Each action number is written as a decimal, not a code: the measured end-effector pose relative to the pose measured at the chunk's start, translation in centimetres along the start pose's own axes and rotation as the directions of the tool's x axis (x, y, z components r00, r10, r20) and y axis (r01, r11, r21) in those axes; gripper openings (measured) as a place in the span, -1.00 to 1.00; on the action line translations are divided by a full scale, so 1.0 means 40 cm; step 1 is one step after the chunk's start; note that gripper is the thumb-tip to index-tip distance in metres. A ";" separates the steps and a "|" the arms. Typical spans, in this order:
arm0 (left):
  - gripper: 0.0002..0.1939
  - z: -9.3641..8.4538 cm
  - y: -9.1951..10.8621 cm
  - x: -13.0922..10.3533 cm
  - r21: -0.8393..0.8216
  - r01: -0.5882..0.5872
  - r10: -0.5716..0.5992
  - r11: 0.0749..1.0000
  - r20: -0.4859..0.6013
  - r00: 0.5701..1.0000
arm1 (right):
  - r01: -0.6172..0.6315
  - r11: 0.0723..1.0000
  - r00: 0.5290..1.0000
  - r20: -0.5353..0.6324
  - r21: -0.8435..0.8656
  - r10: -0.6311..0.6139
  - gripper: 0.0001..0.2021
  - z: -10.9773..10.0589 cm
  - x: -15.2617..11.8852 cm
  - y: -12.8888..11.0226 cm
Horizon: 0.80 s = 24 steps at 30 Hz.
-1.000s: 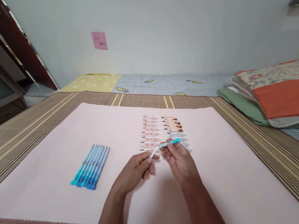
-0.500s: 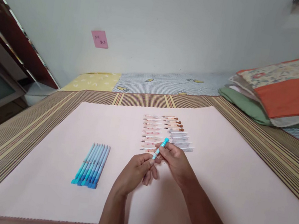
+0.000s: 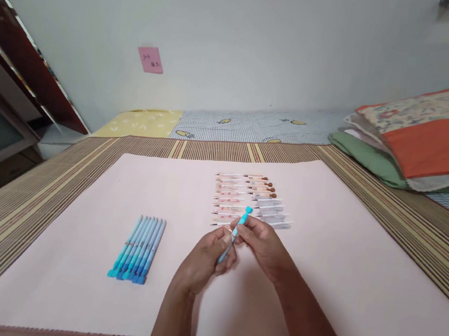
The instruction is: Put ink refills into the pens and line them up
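A light blue pen point(image 3: 244, 217) with a turquoise end slants between my two hands, turquoise end up and away from me. My left hand point(image 3: 210, 252) is closed on its lower part, thumb on top. Higher up, near the turquoise part, the fingers of my right hand point(image 3: 261, 242) pinch it. Just beyond my hands lie rows of slim pens: pinkish-white ones point(image 3: 229, 193) on the left, brown-ended ones point(image 3: 262, 187) and greyish ones point(image 3: 274, 215) on the right. To the left, several blue pens point(image 3: 140, 248) rest side by side in a row.
A pale pink sheet point(image 3: 75, 258) covers much of the striped mat point(image 3: 46, 178). Folded bedding in orange, floral and green point(image 3: 448, 142) is piled at the right back. A pink note point(image 3: 150, 59) sticks to the wall behind.
More of the pen's lower part now shows beneath my left thumb. My left fingers have curled in closer around it, while my right hand has hardly moved.
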<state>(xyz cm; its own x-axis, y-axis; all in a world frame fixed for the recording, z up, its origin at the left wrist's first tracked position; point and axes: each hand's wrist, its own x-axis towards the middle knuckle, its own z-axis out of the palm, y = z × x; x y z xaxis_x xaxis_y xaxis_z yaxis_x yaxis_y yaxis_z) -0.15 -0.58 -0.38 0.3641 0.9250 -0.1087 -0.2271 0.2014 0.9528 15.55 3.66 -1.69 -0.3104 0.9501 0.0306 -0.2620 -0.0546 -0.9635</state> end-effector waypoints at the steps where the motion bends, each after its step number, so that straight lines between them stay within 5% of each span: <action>1: -0.66 0.002 -0.001 0.001 -0.012 -0.006 0.007 1.000 0.002 1.000 | -0.002 1.000 1.000 0.010 -0.012 0.002 -0.68 -0.001 -0.001 0.002; 8: -0.61 0.004 -0.009 0.007 -0.129 -0.024 0.022 0.991 -0.020 1.000 | -0.019 1.000 0.993 0.118 -0.018 0.021 -0.69 0.002 -0.005 0.010; 14: -0.58 0.007 -0.001 -0.001 0.119 -0.080 0.092 0.990 -0.099 0.991 | -0.038 0.998 0.998 0.060 0.049 0.035 -0.71 0.025 0.000 0.026; 19: -0.66 0.018 -0.005 0.004 0.240 -0.117 0.145 0.964 -0.106 0.984 | -0.072 0.982 0.991 -0.103 0.174 0.091 -0.61 0.048 0.007 0.052; 24: -0.65 0.019 -0.011 0.012 0.191 -0.150 0.163 0.970 -0.058 0.985 | -0.124 0.971 0.992 0.012 0.203 0.124 -0.57 0.044 0.003 0.036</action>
<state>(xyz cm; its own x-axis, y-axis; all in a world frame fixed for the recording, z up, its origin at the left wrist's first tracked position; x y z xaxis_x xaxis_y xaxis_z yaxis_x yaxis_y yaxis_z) 0.81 -0.45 -0.65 0.2686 0.9627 0.0320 -0.1025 -0.0045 0.9947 13.53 3.14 -2.59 -0.3511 0.9323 -0.0866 -0.4018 -0.2335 -0.8855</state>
